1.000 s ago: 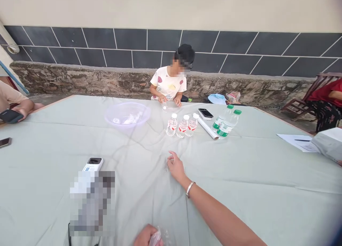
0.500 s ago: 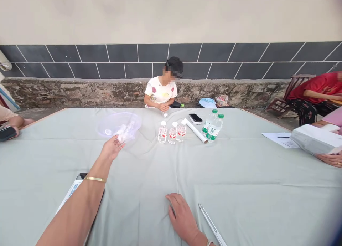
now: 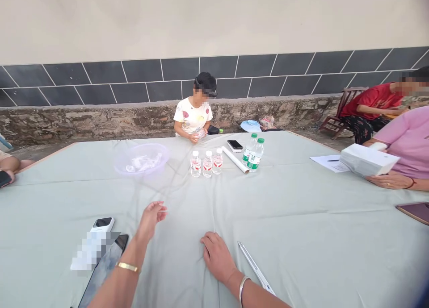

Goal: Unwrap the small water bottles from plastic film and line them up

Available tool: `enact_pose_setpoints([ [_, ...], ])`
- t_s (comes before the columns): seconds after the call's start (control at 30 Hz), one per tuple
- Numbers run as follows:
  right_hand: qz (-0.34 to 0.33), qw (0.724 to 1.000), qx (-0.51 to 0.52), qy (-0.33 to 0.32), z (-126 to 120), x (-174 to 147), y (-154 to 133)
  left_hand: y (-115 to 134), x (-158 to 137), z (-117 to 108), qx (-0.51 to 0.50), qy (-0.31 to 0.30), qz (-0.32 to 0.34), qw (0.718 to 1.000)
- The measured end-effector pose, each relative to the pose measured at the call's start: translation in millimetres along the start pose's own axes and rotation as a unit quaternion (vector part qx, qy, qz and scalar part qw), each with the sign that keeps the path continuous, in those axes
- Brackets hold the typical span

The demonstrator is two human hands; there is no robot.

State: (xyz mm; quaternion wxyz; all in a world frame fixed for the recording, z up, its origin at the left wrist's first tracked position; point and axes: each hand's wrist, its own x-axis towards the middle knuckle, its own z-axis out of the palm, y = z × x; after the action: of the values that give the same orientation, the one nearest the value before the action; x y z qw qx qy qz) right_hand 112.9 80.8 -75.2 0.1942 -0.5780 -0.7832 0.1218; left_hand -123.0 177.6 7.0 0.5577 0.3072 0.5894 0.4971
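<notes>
My left hand (image 3: 154, 216) hovers above the cloth-covered table, fingers loosely bent and apart, with nothing visible in them. Beyond it stands a translucent purple basin (image 3: 142, 147) holding crumpled clear plastic (image 3: 144, 163). My right hand (image 3: 217, 256) rests on the cloth, empty, its fingers slightly bent. Just to its right lies a slim silver pen-shaped object (image 3: 256, 268). By my left forearm are a white phone-like device (image 3: 103, 224), partly blurred out, and a dark-screened tablet or phone (image 3: 103, 272), partly covered by the arm.
Three small water bottles (image 3: 207, 164) stand mid-table, beside a white roll (image 3: 235, 160), a phone on a white box (image 3: 235, 145) and two green-capped bottles (image 3: 255, 155). A person (image 3: 192, 116) sits opposite. At right, another person's hand (image 3: 385, 181) holds a white box (image 3: 367, 160).
My left hand has let go of the crumpled plastic, which now lies in the basin, and has drawn back towards me. The view has turned rightward. My right hand stays on the cloth.
</notes>
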Motion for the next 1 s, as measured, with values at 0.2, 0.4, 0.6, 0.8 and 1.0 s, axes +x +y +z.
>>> enact_pose_setpoints([
  [0.2,0.000,0.998,-0.063,-0.013,-0.9,4.3,-3.7,-121.7,-111.6,20.8,0.285,-0.102,0.117,0.946],
  [0.4,0.012,0.992,-0.120,-0.039,-8.4,5.6,-11.8,-147.8,-165.4,14.9,0.484,-0.159,0.209,0.835],
  [0.6,0.029,0.994,-0.104,-0.014,-9.1,-11.3,-17.2,-166.3,-169.6,0.8,0.502,-0.151,0.284,0.802],
  [0.8,0.019,0.996,-0.085,-0.008,-6.5,-28.3,-18.2,-165.1,-174.0,2.1,0.514,-0.149,0.294,0.792],
  [1.0,0.024,0.995,-0.091,-0.029,-11.6,-27.2,-22.3,-158.6,-182.1,-0.6,0.499,-0.134,0.306,0.800],
])
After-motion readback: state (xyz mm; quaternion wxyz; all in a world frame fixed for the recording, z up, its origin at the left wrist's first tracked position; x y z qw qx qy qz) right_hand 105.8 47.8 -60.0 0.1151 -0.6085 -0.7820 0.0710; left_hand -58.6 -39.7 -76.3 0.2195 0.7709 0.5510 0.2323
